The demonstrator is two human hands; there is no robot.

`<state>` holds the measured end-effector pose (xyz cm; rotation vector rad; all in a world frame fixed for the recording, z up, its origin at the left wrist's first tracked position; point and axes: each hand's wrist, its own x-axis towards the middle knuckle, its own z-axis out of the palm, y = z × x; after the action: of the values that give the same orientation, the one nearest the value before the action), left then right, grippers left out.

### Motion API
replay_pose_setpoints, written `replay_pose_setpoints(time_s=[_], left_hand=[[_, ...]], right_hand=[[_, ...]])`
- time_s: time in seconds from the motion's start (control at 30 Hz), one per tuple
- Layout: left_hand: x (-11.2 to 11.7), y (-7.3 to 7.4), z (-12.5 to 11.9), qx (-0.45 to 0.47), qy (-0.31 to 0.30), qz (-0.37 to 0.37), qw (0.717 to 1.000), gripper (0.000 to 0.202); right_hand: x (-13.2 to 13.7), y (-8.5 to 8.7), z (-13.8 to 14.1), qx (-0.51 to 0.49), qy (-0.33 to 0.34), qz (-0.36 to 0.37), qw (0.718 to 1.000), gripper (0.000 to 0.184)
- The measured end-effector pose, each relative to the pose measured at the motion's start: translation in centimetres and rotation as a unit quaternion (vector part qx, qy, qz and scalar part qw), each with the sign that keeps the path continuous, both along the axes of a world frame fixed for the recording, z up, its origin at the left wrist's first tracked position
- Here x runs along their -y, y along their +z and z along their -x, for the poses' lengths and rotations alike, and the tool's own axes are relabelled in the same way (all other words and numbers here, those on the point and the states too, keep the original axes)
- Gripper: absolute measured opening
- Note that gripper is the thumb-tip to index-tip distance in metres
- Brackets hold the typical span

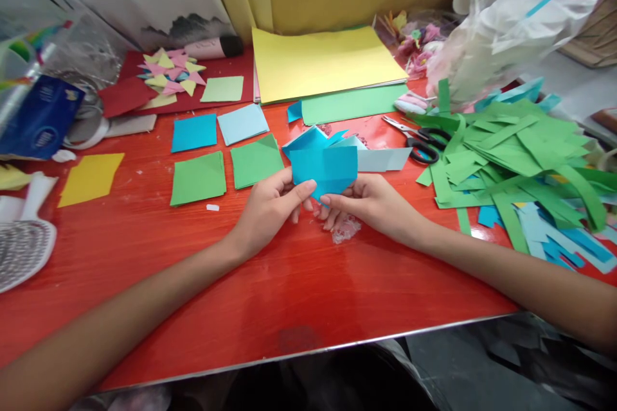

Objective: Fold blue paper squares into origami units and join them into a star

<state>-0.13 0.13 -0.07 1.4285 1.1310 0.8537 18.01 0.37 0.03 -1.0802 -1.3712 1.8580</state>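
Note:
Both hands hold a folded blue paper (324,169) just above the red table (270,282), near its middle. My left hand (270,205) pinches the paper's lower left edge between thumb and fingers. My right hand (369,204) pinches its lower right edge, thumb on top. More blue and pale blue folded pieces (380,157) lie right behind it. A small crumpled bit of clear plastic (345,229) lies under my right hand.
Green squares (198,178), blue squares (194,132) and a yellow piece (90,178) lie to the left. Scissors (419,139) sit right of the hands beside a heap of green strips (520,160). Yellow sheets (322,61), small folded triangles (169,72) and a plastic bag (506,26) stand behind.

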Motion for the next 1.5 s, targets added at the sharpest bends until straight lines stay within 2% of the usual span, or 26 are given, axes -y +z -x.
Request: replay_pose_setpoints(time_s=[0.07, 0.17, 0.27, 0.33, 0.4, 0.5, 0.6, 0.8, 1.0, 1.1, 1.23, 1.3, 1.5], left_hand=[[0.1, 0.0, 0.0, 0.002, 0.016, -0.006, 1.0, 0.028], [0.1, 0.0, 0.1, 0.009, 0.032, -0.011, 0.999, 0.031], [0.1, 0.0, 0.1, -0.019, 0.021, -0.005, 1.0, 0.036], [0.0, -0.2, 0.1, -0.018, 0.023, -0.003, 1.0, 0.031], [-0.2, -0.5, 0.1, 0.022, 0.058, -0.011, 0.998, 0.022], [-0.7, -1.0, 0.2, 0.068, 0.128, -0.043, 0.988, 0.024], [-1.0, -1.2, 0.3, 0.075, 0.148, -0.058, 0.984, 0.02], [-0.6, -0.9, 0.2, 0.024, 0.124, -0.054, 0.991, 0.019], [0.2, -0.6, 0.0, -0.079, 0.091, -0.15, 0.981, 0.013], [0.6, -0.5, 0.0, -0.145, 0.076, -0.27, 0.949, 0.007], [0.6, -0.8, 0.4, -0.257, 0.033, -0.439, 0.86, 0.003], [0.5, -0.9, 0.6, -0.295, 0.007, -0.479, 0.827, 0.007], [-0.1, -1.1, 1.1, -0.306, -0.055, -0.546, 0.778, 0.011]], right_hand=[[-0.2, 0.1, 0.0, -0.01, 0.003, -0.002, 1.0, 0.027], [-0.2, -0.2, -0.1, -0.027, -0.028, -0.026, 0.999, 0.026], [-0.2, -0.7, -0.1, -0.057, -0.069, -0.051, 0.995, 0.027], [-0.2, -0.9, -0.2, -0.067, -0.077, -0.063, 0.993, 0.028], [-0.3, -0.9, -0.3, -0.046, -0.058, -0.07, 0.995, 0.031], [-0.4, -0.4, -0.6, 0.014, 0.015, -0.068, 0.997, 0.034], [-0.4, 0.0, -0.6, 0.048, 0.059, -0.048, 0.996, 0.035], [-0.3, -0.4, -0.2, -0.024, -0.07, -0.032, 0.997, 0.028], [-0.3, -1.0, -0.2, -0.048, -0.115, -0.043, 0.991, 0.022], [-0.3, -0.9, -0.3, -0.054, -0.118, -0.031, 0.991, 0.023], [-0.4, -1.0, -0.4, -0.067, -0.121, -0.017, 0.99, 0.022], [-0.5, -1.1, -0.5, -0.061, -0.127, -0.013, 0.99, 0.024], [-0.5, -1.2, -0.6, -0.036, -0.122, -0.019, 0.992, 0.028]])
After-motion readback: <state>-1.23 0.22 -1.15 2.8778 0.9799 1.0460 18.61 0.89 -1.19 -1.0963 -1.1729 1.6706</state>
